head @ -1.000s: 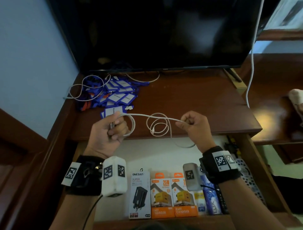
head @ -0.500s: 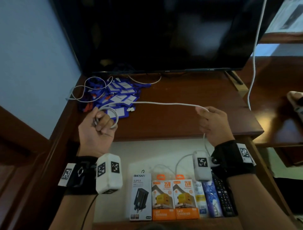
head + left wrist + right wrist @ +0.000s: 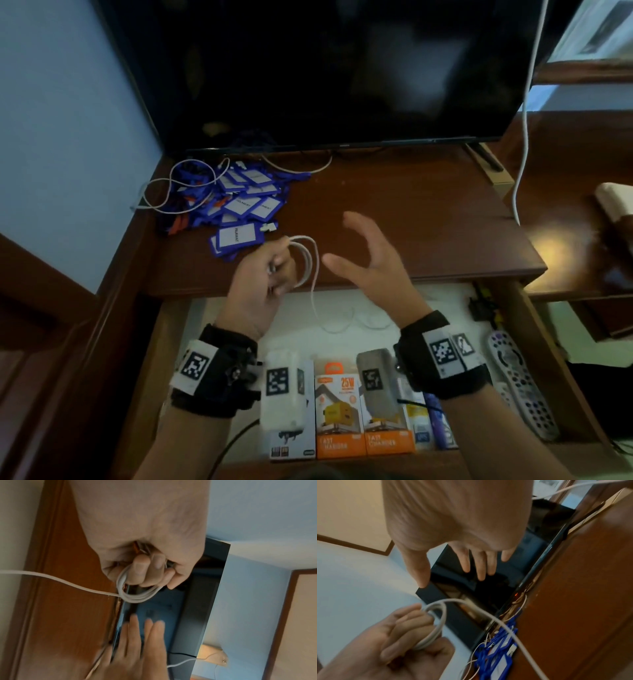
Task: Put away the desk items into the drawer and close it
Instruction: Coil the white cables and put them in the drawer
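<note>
Thin white charging cable (image 3: 306, 261) half coiled, loops clenched in left hand (image 3: 262, 286) above brown wooden desk edge (image 3: 394, 274); loose tail hanging down into open drawer (image 3: 534, 329). Right hand (image 3: 371, 263) just beside coil, fingers spread, holding nothing, nearer that tail.

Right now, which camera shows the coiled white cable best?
Left wrist: the white cable loops sharply around the left hand's curled fingers. The right wrist view shows the coil from behind; the head view shows its tail trailing into the drawer.
</note>
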`<state>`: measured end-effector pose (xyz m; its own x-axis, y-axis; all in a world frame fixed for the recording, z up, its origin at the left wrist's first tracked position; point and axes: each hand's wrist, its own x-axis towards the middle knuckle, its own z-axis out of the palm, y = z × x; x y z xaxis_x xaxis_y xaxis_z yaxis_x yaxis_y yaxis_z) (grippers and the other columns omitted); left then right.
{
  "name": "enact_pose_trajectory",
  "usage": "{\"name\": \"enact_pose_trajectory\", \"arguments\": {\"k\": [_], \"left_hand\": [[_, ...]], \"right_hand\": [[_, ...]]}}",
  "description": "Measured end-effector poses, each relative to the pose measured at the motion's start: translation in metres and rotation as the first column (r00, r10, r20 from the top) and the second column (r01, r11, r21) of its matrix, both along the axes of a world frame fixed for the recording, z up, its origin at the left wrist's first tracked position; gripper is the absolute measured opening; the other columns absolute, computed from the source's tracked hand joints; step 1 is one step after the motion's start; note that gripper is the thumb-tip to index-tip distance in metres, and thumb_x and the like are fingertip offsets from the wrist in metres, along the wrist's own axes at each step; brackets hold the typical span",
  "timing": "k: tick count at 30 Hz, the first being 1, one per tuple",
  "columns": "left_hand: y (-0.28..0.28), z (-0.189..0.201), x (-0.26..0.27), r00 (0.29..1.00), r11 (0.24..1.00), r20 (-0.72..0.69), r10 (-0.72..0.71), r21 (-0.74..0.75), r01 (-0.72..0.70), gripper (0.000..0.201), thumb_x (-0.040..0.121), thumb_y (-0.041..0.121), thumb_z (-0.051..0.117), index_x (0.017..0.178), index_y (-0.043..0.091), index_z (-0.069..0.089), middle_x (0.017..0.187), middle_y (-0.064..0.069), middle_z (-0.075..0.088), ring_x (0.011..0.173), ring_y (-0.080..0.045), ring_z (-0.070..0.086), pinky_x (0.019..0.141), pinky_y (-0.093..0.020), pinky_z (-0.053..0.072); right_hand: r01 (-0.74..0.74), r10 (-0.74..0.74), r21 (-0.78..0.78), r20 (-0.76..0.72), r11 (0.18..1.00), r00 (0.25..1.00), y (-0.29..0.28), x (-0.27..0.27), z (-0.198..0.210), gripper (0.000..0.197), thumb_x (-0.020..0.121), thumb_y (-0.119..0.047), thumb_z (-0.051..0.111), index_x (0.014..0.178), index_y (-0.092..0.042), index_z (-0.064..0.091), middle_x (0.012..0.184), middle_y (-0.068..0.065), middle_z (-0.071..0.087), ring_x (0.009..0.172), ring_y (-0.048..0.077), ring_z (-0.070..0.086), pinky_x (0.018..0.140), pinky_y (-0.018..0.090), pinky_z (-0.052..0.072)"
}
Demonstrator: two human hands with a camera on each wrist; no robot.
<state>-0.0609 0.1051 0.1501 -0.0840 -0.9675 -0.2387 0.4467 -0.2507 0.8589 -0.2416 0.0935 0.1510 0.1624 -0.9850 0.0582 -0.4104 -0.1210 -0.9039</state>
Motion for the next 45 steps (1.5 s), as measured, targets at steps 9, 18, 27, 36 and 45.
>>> {"name": "enact_pose_trajectory", "arguments": {"k": [9, 18, 27, 36, 45], "left_hand": [[0.001, -0.004, 0.001, 0.999, 0.999, -0.020, -0.048, 0.010, 0.048, 0.040, 0.091, 0.025, 0.048, 0.053, 0.017, 0.037, 0.042, 0.005, 0.020, 0.037, -0.010, 0.018, 0.039, -0.019, 0.021], [-0.001, -0.018, -0.004, 0.973, 0.985, -0.163, -0.162, 0.024, 0.168, 0.043, 0.091, 0.036, 0.043, 0.051, 0.019, 0.044, 0.041, 0.005, 0.023, 0.043, -0.012, 0.020, 0.055, -0.025, 0.018], [0.003, -0.016, -0.010, 0.939, 0.985, -0.301, -0.165, -0.009, 0.171, 0.042, 0.091, 0.031, 0.042, 0.052, 0.017, 0.037, 0.044, 0.003, 0.020, 0.041, -0.012, 0.023, 0.045, -0.022, 0.030], [0.004, -0.010, 0.024, 0.959, 0.992, -0.257, -0.122, -0.071, 0.107, 0.043, 0.092, 0.027, 0.039, 0.050, 0.020, 0.044, 0.041, 0.007, 0.029, 0.041, -0.010, 0.029, 0.046, -0.019, 0.036], [0.003, -0.017, 0.052, 0.967, 0.995, -0.237, 0.095, -0.009, -0.100, 0.034, 0.094, 0.033, 0.046, 0.063, 0.019, 0.049, 0.046, 0.008, 0.030, 0.046, -0.008, 0.025, 0.060, -0.025, 0.017]], "right_hand": [[-0.134, 0.101, 0.130, 0.230, 0.982, 0.968, 0.003, 0.015, -0.007, 0.018, 0.093, -0.010, 0.059, 0.078, -0.013, 0.067, 0.071, 0.004, 0.062, 0.069, 0.017, 0.054, 0.070, 0.030, 0.044], [-0.147, 0.075, 0.187, 0.344, 0.971, 0.936, 0.007, 0.012, -0.011, 0.015, 0.092, -0.009, 0.060, 0.102, 0.000, 0.064, 0.079, 0.004, 0.062, 0.068, 0.011, 0.057, 0.063, 0.022, 0.048], [-0.135, 0.014, 0.230, 0.463, 0.964, 0.886, 0.005, 0.013, -0.001, 0.015, 0.090, -0.002, 0.059, 0.076, -0.005, 0.066, 0.063, 0.010, 0.050, 0.049, 0.011, 0.038, 0.046, 0.019, 0.033], [-0.058, -0.080, 0.280, 0.458, 0.958, 0.885, 0.015, 0.003, -0.037, 0.014, 0.084, -0.004, 0.069, 0.077, -0.005, 0.057, 0.056, 0.001, 0.054, 0.044, 0.011, 0.037, 0.045, 0.023, 0.029], [0.062, -0.060, 0.085, -0.018, 0.995, 0.998, 0.009, 0.004, -0.047, 0.020, 0.079, -0.015, 0.076, 0.065, -0.020, 0.064, 0.055, -0.009, 0.058, 0.048, 0.001, 0.047, 0.053, 0.019, 0.042]]}}
